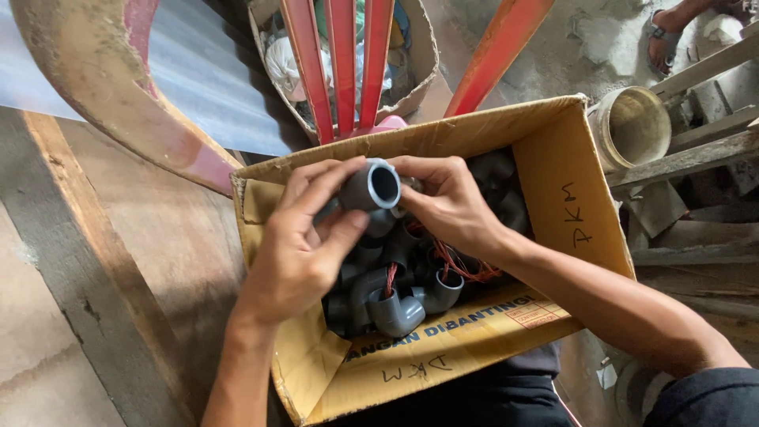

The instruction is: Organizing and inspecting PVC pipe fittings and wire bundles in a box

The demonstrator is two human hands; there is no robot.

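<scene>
An open cardboard box rests on my lap, filled with several grey plastic pipe elbows tied together with red string. My left hand grips a grey pipe fitting above the box, its round open end facing the camera. My right hand touches the same fitting from the right, fingers curled at its rim and over the pile below.
A red plastic chair stands ahead, behind the box. Beyond it sits another box with bags and scraps. A round bucket-like container and wooden planks lie at the right. Another person's sandalled foot shows top right.
</scene>
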